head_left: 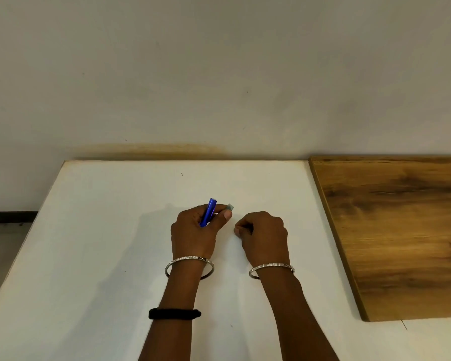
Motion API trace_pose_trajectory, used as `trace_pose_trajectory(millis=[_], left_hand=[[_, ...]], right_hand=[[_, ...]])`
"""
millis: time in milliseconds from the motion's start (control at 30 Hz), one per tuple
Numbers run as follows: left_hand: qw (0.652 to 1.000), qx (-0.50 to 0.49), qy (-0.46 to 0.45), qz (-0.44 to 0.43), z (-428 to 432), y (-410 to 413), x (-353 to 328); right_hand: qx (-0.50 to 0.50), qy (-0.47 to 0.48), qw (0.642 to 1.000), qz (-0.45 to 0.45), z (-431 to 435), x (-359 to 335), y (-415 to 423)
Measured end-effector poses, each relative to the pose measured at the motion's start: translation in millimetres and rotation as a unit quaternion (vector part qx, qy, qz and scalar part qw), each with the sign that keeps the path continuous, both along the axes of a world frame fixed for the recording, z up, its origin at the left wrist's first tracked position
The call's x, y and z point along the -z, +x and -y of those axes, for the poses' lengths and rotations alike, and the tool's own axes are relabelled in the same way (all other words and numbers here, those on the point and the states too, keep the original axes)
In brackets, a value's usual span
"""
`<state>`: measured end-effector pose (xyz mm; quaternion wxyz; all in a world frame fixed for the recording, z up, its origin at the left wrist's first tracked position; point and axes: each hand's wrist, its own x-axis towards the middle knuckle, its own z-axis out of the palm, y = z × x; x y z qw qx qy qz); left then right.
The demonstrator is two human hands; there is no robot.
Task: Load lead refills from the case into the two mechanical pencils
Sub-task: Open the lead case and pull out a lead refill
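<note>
Here, left hand (pixel 193 231) gripping glossy blue cylindrical pencil (pixel 211 211), right hand (pixel 264 230) curled, contents unclear, smooth white tabletop (pixel 102 230).

I can read no writing, number or brand anywhere; the blue pencil (pixel 210 212) in my left hand (pixel 193 230) shows plain colour only, with any print on it too small to make out
</note>
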<state>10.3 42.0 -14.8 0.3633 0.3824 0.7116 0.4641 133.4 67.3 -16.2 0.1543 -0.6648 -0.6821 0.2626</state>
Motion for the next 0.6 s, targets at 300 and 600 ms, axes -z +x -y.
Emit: trace_pose_trajectory(millis=[300,600], left_hand=[[0.999,0.017,-0.010,-0.042,0.6,-3.1,3.7],[0.998,0.018,0.000,-0.066,-0.9,-4.4,-3.7]], right_hand=[[0.108,-0.022,0.947,-0.301,-4.9,-9.1,4.8],[0.099,-0.151,0.857,-0.483,-3.5,-15.6,13.1]])
